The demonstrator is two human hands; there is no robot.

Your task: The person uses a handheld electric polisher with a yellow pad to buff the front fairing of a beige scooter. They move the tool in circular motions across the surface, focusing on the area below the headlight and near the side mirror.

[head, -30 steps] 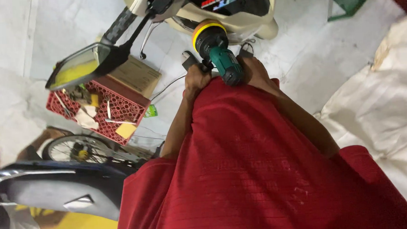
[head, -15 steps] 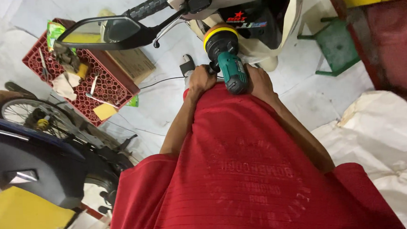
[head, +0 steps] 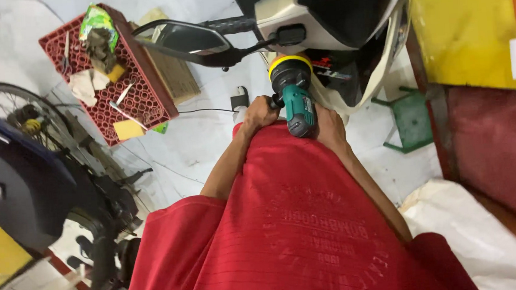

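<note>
A green power polisher [head: 295, 100] with a yellow-rimmed round pad sits in both my hands, held out in front of my red shirt. My left hand [head: 259, 114] grips its black side handle. My right hand [head: 328, 126] wraps the rear of the green body, partly hidden by the shirt. The pad points toward the cream and black front of a scooter [head: 328, 18], just under its handlebar and mirror [head: 185, 40]; whether the pad touches the panel I cannot tell.
A red plastic crate [head: 144, 98] of rags and small tools sits on the floor at left, by a cardboard piece. A dark motorcycle with a spoked wheel [head: 15, 116] stands at far left. A green stool [head: 412, 119], yellow and red panels and a white sack lie at right.
My view has swung right and closer to the scooter; the crate and dark motorcycle slid left. The polisher stays in both hands, now lower under the handlebar.
</note>
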